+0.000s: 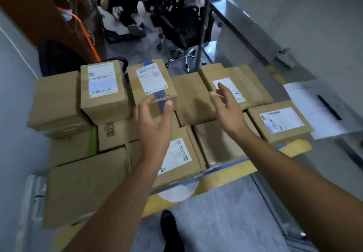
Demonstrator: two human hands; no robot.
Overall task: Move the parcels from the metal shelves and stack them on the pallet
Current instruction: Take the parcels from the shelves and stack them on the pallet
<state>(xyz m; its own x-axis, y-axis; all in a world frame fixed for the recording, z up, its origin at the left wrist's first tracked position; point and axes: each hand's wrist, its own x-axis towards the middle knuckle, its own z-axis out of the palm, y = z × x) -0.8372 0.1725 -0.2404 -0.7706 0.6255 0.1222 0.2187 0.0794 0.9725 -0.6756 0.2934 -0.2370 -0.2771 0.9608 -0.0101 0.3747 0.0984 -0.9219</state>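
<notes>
Several brown cardboard parcels lie stacked on a yellow pallet in front of me. A parcel with blue tape and a white label sits on the upper layer in the middle. My left hand touches its near edge, thumb and fingers spread around the corner. My right hand hovers open above a flat labelled parcel at the right, holding nothing. Another labelled box stands just left of the blue-taped one. A labelled parcel rests at the pallet's right edge.
A black office chair and a metal post stand behind the pallet. A person sits on the floor at the back. A sheet of paper with a pen lies on a grey surface to the right. My shoe is near the pallet.
</notes>
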